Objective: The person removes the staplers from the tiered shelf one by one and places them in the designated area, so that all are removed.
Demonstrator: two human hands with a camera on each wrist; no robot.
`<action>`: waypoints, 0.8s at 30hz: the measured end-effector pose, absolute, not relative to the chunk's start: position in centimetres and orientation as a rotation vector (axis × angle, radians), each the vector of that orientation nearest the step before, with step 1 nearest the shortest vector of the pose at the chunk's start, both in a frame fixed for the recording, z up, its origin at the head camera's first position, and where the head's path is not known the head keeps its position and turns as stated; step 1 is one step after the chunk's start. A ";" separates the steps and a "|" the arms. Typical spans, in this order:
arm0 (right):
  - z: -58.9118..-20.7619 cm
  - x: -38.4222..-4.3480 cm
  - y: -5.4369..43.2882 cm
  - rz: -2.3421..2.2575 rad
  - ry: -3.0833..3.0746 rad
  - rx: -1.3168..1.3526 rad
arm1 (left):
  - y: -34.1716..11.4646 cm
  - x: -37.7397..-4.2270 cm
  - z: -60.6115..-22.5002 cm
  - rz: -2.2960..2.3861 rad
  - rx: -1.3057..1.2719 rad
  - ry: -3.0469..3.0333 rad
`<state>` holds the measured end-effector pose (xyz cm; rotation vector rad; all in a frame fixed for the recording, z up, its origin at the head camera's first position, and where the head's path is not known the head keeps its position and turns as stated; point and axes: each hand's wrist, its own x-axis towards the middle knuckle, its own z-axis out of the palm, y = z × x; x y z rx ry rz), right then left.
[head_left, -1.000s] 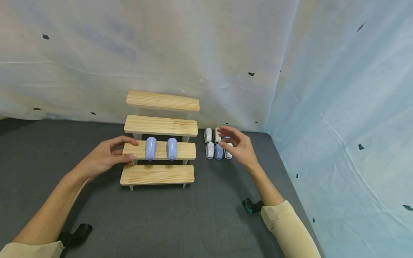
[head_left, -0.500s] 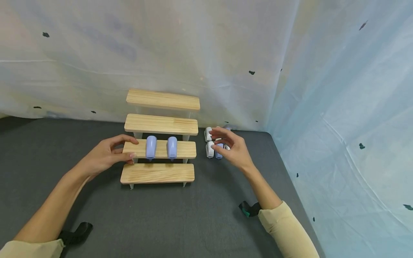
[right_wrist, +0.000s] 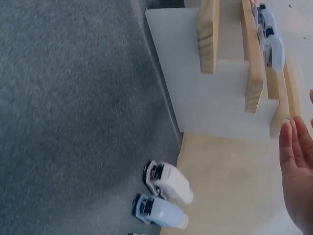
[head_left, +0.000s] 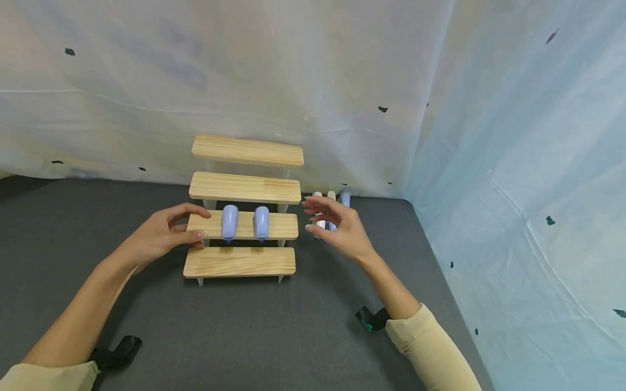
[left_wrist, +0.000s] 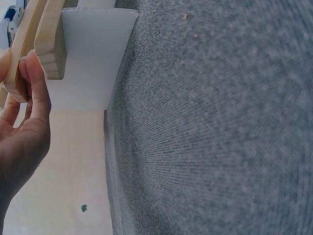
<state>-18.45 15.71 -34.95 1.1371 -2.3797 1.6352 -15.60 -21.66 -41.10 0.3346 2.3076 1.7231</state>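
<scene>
Two lavender mini staplers point(head_left: 230, 222) stand side by side on the second-lowest board of a four-step wooden display riser point(head_left: 239, 263). My left hand point(head_left: 161, 233) pinches that board's left end between thumb and fingers; the left wrist view shows the fingertips point(left_wrist: 34, 66) against its underside. Just right of the riser, my right hand point(head_left: 342, 225) hovers with thumb and fingers apart, holding nothing. It partly hides several mini staplers on the table, among them a cream one point(head_left: 331, 195) and a lavender one point(head_left: 345, 199). The right wrist view shows a white stapler point(right_wrist: 173, 183) beside a bluish one point(right_wrist: 164, 214).
Dark grey cloth point(head_left: 244, 331) covers the table. A pale fabric curtain point(head_left: 342, 81) hangs close behind the riser, and another curtain side point(head_left: 518, 217) runs along the right. The riser's side panel point(right_wrist: 195, 73) is white or clear.
My right hand has moved left from above the loose staplers toward the riser's right side, its fingers still apart. The left hand keeps its hold on the board.
</scene>
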 end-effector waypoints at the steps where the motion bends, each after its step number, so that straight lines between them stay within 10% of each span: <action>1: -35.0 -18.4 15.5 1.638 -2.379 1.148 | -21.7 -15.6 -41.1 1.724 0.331 2.308; 24: -38.1 -19.9 13.0 1.608 -2.447 1.318 | -21.7 -15.4 -41.3 1.756 0.327 2.283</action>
